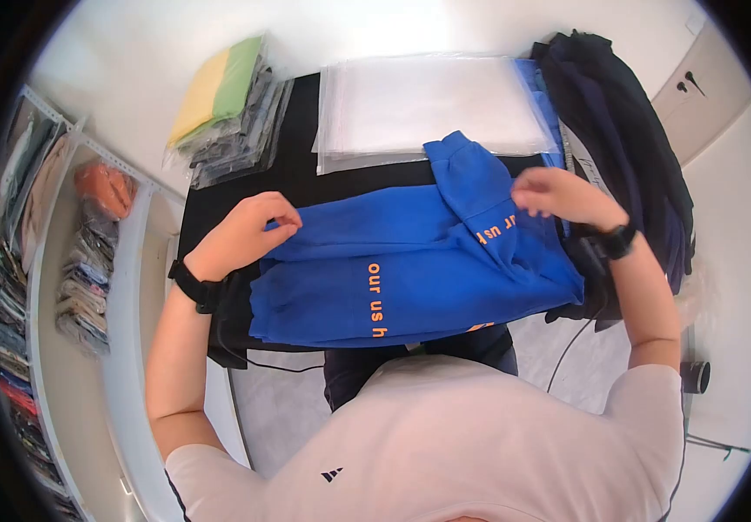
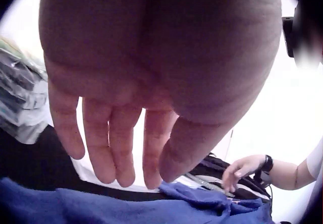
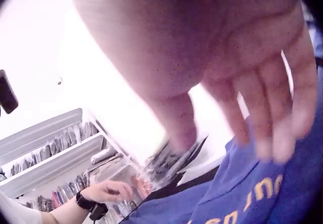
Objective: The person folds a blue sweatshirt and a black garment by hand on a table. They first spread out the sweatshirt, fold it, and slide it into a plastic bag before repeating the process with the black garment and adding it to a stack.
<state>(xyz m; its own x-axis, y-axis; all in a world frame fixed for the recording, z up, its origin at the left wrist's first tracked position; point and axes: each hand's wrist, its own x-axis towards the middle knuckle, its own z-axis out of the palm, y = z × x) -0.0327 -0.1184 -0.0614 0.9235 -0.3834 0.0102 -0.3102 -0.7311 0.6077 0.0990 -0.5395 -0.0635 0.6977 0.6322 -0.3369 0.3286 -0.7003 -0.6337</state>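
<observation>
A blue sweatshirt with orange lettering lies partly folded on a black-covered table. One sleeve bends up toward the back, its cuff beside the clear bags. Over the garment's left end hovers my left hand, fingers loosely bent, holding nothing. In the left wrist view, blue cloth shows below the spread fingertips. My right hand is at the right side of the raised sleeve, fingers relaxed. The right wrist view has its fingers overlapping the blue fabric, with no cloth pinched between them.
A stack of clear plastic bags lies at the table's back. Bagged garments are piled back left, and dark clothes are heaped along the right. Shelves with packed clothing stand at left. A black cable hangs at right.
</observation>
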